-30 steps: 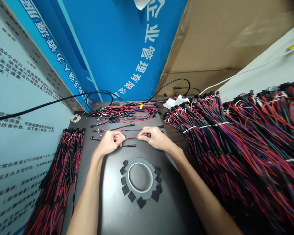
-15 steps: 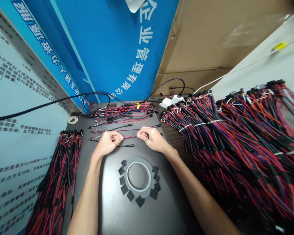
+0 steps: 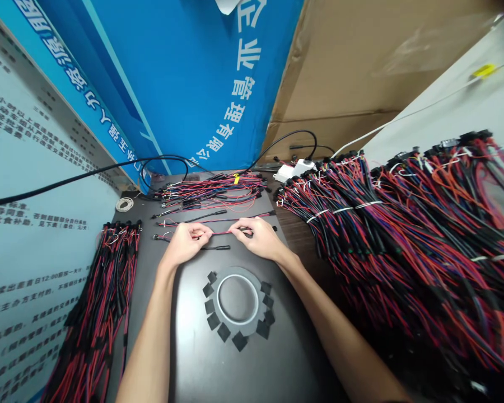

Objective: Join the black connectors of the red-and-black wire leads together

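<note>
A thin red-and-black wire harness (image 3: 221, 233) runs between my hands, just above the dark tabletop. My left hand (image 3: 190, 240) pinches it at one side, and its connector end (image 3: 157, 237) sticks out to the left. At the other side my right hand (image 3: 254, 235) has thumb and fingers closed on the same wires. A black cable end (image 3: 218, 247) pokes out below my left hand. Nearer to me lies a grey tape roll (image 3: 237, 299) with black tape squares (image 3: 239, 341) stuck around its edge. Behind my hands rest another harness (image 3: 218, 223) and a short black cable (image 3: 205, 217).
A pile of wire harnesses (image 3: 210, 190) lies at the table's back. Large tied bundles (image 3: 369, 224) fill the right side, and another bundle (image 3: 105, 291) hangs over the left edge. A coiled white cord (image 3: 125, 204) and a white plug adapter (image 3: 294, 169) sit at the back.
My right hand has shifted slightly left along the wires, closer to my left hand. Its fingers are a little more arched. The left hand has barely moved.
</note>
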`<control>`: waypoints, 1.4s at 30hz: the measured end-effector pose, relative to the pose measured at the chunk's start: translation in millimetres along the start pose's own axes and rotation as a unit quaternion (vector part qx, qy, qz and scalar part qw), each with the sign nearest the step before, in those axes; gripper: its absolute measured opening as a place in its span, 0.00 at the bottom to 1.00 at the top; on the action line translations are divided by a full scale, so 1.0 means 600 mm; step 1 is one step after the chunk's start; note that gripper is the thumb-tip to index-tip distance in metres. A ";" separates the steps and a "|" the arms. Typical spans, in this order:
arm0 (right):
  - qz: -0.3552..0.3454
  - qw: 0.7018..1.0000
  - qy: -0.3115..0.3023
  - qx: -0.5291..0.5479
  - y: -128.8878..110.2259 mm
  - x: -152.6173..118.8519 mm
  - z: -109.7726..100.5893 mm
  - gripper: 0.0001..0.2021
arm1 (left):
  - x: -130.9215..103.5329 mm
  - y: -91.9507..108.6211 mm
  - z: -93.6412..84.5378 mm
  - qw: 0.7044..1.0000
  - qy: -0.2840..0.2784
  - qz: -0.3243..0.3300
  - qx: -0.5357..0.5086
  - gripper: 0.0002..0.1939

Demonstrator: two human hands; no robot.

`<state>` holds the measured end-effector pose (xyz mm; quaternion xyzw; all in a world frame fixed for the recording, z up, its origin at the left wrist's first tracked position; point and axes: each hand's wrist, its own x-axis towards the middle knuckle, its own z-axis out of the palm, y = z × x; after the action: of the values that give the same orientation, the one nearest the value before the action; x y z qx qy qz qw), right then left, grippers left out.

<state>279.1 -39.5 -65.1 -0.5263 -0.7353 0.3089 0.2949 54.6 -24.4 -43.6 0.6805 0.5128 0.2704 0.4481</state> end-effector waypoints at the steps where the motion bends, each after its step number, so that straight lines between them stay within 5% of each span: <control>1: 0.002 1.000 0.000 0.002 -0.001 0.000 0.001 0.11 | 0.000 -0.001 0.000 1.000 -0.001 0.003 0.002 0.13; 42: -0.043 0.998 0.030 -0.026 -0.024 0.011 0.039 0.07 | 0.001 0.008 -0.001 0.999 -0.001 -0.007 -0.050 0.15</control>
<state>251.2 -40.4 -68.2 -0.5105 -0.7559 0.2612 0.3158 56.5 -23.8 -39.5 0.6541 0.5029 0.2915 0.4839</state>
